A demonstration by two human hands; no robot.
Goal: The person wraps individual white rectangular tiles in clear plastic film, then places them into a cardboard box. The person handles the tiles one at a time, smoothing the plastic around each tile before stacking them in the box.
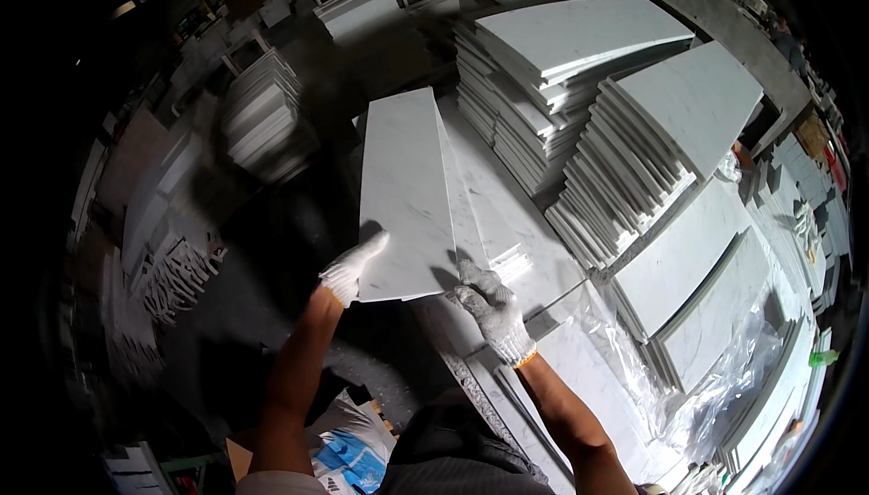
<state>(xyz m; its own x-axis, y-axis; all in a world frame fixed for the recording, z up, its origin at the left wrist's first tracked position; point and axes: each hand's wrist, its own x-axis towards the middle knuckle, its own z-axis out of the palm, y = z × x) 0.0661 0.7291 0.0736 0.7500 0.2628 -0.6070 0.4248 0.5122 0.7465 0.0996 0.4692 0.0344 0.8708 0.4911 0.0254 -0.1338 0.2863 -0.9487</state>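
A long white marble slab [405, 187] with faint grey veins lies in front of me, narrow end pointing away. My left hand [356, 269], in a white knit glove, grips its left edge near the close end. At the near right corner, my gloved right hand [495, 314] has its fingers closed on the same slab; the fingertips are partly hidden. Under its right side a second marble slab [465, 201] shows, fanned out at an angle. Thin white strips [512, 262] sit just beyond my right hand. Both slabs rest over a broad marble surface [557, 264].
Tall stacks of curved marble slabs [625, 147] rise at the far right. Crumpled clear plastic [733, 377] covers slabs at the lower right. More stacks [267, 110] stand on the dark floor at left. A blue and white bag [353, 454] lies by my legs.
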